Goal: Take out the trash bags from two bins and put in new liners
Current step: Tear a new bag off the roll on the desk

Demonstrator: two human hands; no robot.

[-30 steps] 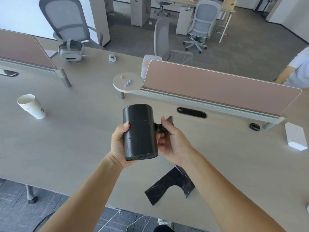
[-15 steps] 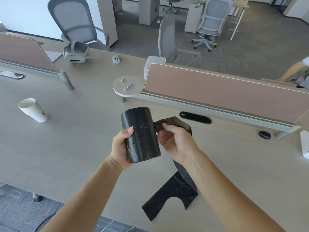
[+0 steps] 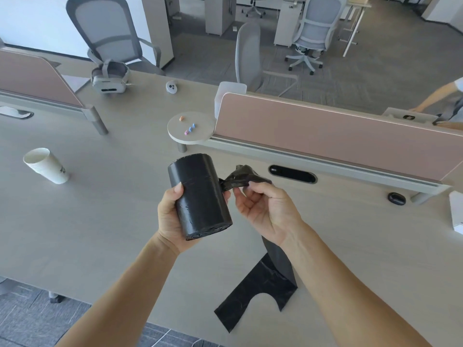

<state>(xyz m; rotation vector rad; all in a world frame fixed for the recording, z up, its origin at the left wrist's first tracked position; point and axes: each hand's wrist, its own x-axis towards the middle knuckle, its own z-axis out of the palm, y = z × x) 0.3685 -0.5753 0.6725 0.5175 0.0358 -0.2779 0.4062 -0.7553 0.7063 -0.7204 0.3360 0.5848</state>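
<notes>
My left hand (image 3: 170, 216) grips a black roll of trash liners (image 3: 199, 195), held upright above the desk (image 3: 105, 221). A loose black liner (image 3: 260, 294) runs off the roll's right side; my right hand (image 3: 265, 209) pinches its bunched part just beside the roll. The liner's free end, with a cut-out handle shape, hangs below my right wrist and lies over the desk's near edge. No bin is in view.
A stack of white paper cups (image 3: 47, 166) lies on the desk at left. A pink divider panel (image 3: 325, 131) with a small round shelf (image 3: 191, 127) stands behind the roll. A headset (image 3: 110, 77) sits far left. Another person's arm (image 3: 436, 98) shows at right.
My right hand has drawn the liner a little farther from the roll and opened its palm upward, so more bunched plastic shows between hand and roll. The roll stays in my left hand.
</notes>
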